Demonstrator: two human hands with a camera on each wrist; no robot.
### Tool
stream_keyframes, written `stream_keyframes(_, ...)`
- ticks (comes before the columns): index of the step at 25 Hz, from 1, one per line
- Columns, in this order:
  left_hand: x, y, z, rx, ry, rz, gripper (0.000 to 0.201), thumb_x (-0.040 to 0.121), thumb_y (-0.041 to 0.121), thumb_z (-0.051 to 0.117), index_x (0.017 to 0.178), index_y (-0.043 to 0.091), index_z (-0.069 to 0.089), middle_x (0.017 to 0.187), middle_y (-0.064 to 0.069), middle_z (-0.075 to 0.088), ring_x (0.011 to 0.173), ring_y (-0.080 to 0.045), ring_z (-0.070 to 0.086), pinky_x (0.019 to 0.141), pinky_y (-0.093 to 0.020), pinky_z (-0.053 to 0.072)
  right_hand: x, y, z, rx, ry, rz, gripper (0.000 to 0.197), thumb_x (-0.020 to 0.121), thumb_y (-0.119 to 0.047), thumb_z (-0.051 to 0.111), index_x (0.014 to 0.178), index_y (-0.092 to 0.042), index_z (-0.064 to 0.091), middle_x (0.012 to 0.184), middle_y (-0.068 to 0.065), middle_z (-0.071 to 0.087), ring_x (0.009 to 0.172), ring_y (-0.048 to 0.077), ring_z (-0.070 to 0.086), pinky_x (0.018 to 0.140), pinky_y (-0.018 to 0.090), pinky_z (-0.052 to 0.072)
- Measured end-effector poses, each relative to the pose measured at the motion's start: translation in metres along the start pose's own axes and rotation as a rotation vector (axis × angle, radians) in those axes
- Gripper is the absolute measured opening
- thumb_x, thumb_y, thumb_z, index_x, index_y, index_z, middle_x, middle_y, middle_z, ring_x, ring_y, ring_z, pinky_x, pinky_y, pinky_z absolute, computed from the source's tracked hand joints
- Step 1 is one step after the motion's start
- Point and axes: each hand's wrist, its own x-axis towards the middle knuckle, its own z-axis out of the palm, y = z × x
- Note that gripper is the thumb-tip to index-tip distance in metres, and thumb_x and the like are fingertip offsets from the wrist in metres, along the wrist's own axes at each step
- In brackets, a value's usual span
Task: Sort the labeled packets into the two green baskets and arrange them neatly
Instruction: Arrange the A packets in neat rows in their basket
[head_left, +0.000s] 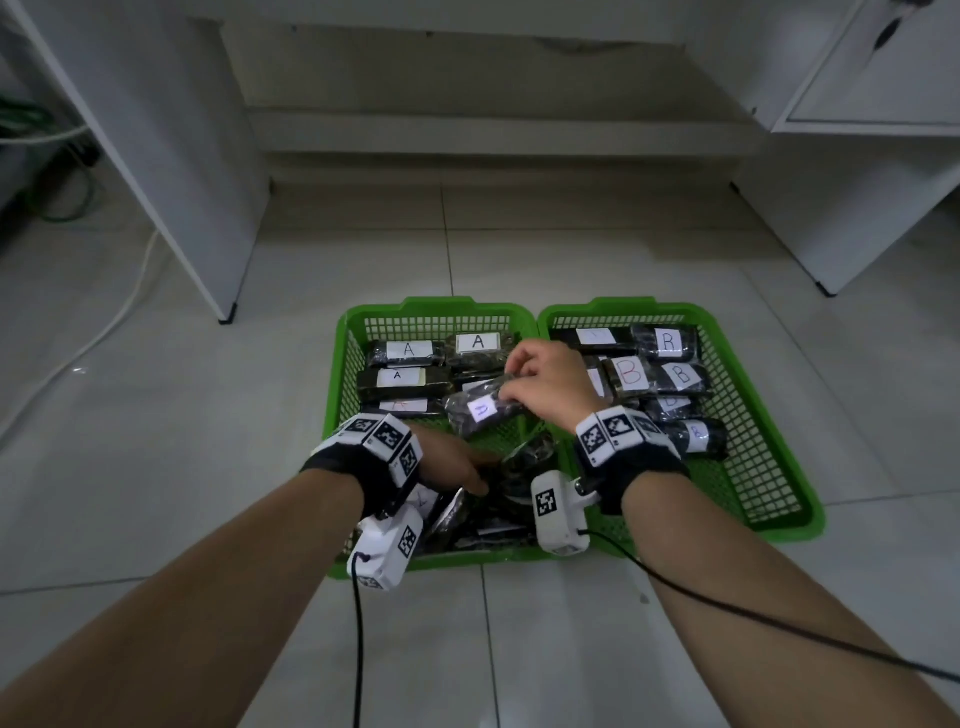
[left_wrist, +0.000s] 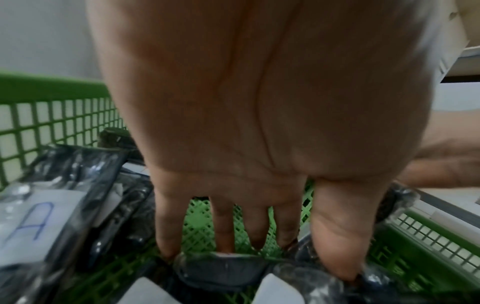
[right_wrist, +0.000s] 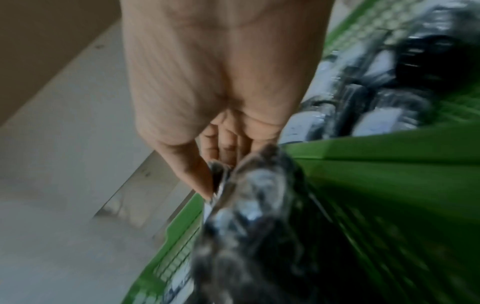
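**Labeled packets: one in the air, a loose pile still to sort**

The lifted packet (head_left: 483, 410) hangs over the left basket (head_left: 343, 364), pinched at one end by the right hand (head_left: 545, 384), thumb against fingertips, its white label facing up. The left hand (head_left: 447, 462) reaches into the loose pile (head_left: 493, 509) at the near end of that basket, fingers extended and pressing on a packet there, gripping nothing that I can make out. Farther back, A packets (head_left: 410, 349) lie in rows; B packets (head_left: 670, 364) fill the right basket (head_left: 769, 415).

The risk, as I judge it: the end-pinch on slick wrapping may slip, dropping the packet askew onto the tidy rows. Its label reads unclearly from here, so misfiling is possible. The left hand could also nudge neighbouring packets out of line.
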Motion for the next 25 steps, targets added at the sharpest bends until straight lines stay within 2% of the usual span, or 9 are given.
stream_keyframes(3, -0.008, -0.011, 0.003, -0.055, 0.042, 0.009, 0.058, 0.100, 0.037, 0.051, 0.154, 0.028, 0.031, 0.154, -0.002, 0.040, 0.141, -0.022, 0.037, 0.115, -0.037, 0.027, 0.006, -0.016, 0.011, -0.392, -0.084, -0.033, 0.012, 0.079, -0.001, 0.077, 0.080, -0.011, 0.070, 0.084, -0.001, 0.071, 0.080, 0.013, 0.068, 0.059, 0.017, 0.050)
stream_keyframes(6, -0.012, -0.029, -0.002, -0.169, 0.347, -0.028, 0.033, 0.094, 0.026, 0.056, 0.125, 0.021, 0.066, 0.133, -0.004, 0.061, 0.121, -0.024, 0.057, 0.097, -0.029, 0.044, 0.006, -0.024, 0.012, -0.634, -0.092, -0.082, 0.009, 0.084, -0.003, 0.076, 0.092, -0.004, 0.073, 0.092, 0.009, 0.071, 0.088, 0.025, 0.069, 0.075, 0.030, 0.059)
stream_keyframes(8, -0.012, -0.035, -0.008, -0.163, 0.477, -0.106, 0.039, 0.092, 0.024, 0.056, 0.131, 0.026, 0.060, 0.139, -0.005, 0.054, 0.120, -0.024, 0.056, 0.094, -0.028, 0.046, 0.005, -0.029, 0.011, -0.706, -0.094, -0.125, 0.013, 0.087, 0.001, 0.071, 0.099, 0.000, 0.071, 0.098, 0.013, 0.069, 0.090, 0.029, 0.067, 0.081, 0.032, 0.058)
stream_keyframes(12, -0.003, -0.023, -0.010, -0.129, 0.428, -0.072, 0.052, 0.095, 0.029, 0.052, 0.146, 0.027, 0.045, 0.148, -0.009, 0.046, 0.126, -0.028, 0.052, 0.097, -0.029, 0.045, 0.006, -0.023, 0.017, -0.706, -0.201, -0.107, 0.017, 0.086, -0.001, 0.071, 0.103, -0.005, 0.075, 0.103, 0.010, 0.070, 0.093, 0.026, 0.067, 0.084, 0.033, 0.056)
stream_keyframes(15, 0.011, -0.023, -0.004, -0.090, 0.388, -0.073, 0.046, 0.097, 0.040, 0.048, 0.140, 0.025, 0.052, 0.142, -0.010, 0.053, 0.119, -0.028, 0.057, 0.097, -0.033, 0.048, 0.006, -0.014, 0.026, -0.734, -0.353, -0.059, 0.021, 0.086, -0.003, 0.067, 0.105, -0.007, 0.075, 0.102, 0.010, 0.070, 0.090, 0.027, 0.065, 0.081, 0.033, 0.055)
stream_keyframes(17, 0.013, -0.024, -0.001, -0.088, 0.391, -0.089, 0.041, 0.096, 0.032, 0.050, 0.136, 0.021, 0.055, 0.138, -0.012, 0.054, 0.116, -0.030, 0.058, 0.094, -0.034, 0.049, 0.003, -0.011, 0.030, -0.729, -0.392, -0.061, 0.021, 0.086, -0.002, 0.063, 0.104, -0.006, 0.075, 0.099, 0.011, 0.068, 0.085, 0.027, 0.062, 0.074, 0.030, 0.050)
stream_keyframes(21, 0.003, -0.032, -0.003, -0.160, 0.618, -0.105, 0.036, 0.091, 0.015, 0.053, 0.124, 0.021, 0.065, 0.128, -0.005, 0.061, 0.115, -0.026, 0.060, 0.090, -0.028, 0.050, 0.001, -0.017, 0.020, -0.644, -0.312, -0.051, 0.017, 0.085, -0.001, 0.068, 0.098, -0.007, 0.076, 0.100, 0.010, 0.072, 0.090, 0.026, 0.068, 0.074, 0.030, 0.052)
stream_keyframes(23, -0.001, -0.041, -0.005, -0.082, 0.689, -0.175, 0.032, 0.086, 0.012, 0.056, 0.113, 0.021, 0.070, 0.124, -0.006, 0.065, 0.110, -0.026, 0.063, 0.093, -0.034, 0.054, -0.004, -0.023, 0.013, -0.669, -0.343, -0.039, 0.014, 0.082, -0.010, 0.077, 0.095, -0.006, 0.074, 0.097, 0.009, 0.072, 0.086, 0.024, 0.067, 0.071, 0.029, 0.052)
stream_keyframes(25, -0.007, -0.046, -0.006, 0.049, 0.624, -0.257, 0.033, 0.086, 0.011, 0.057, 0.118, 0.016, 0.066, 0.124, -0.009, 0.064, 0.111, -0.028, 0.062, 0.093, -0.039, 0.054, -0.011, -0.027, 0.011, -0.756, -0.456, -0.034, 0.029, 0.072, -0.027, 0.089, 0.081, -0.008, 0.069, 0.085, 0.006, 0.068, 0.076, 0.021, 0.064, 0.064, 0.029, 0.052)
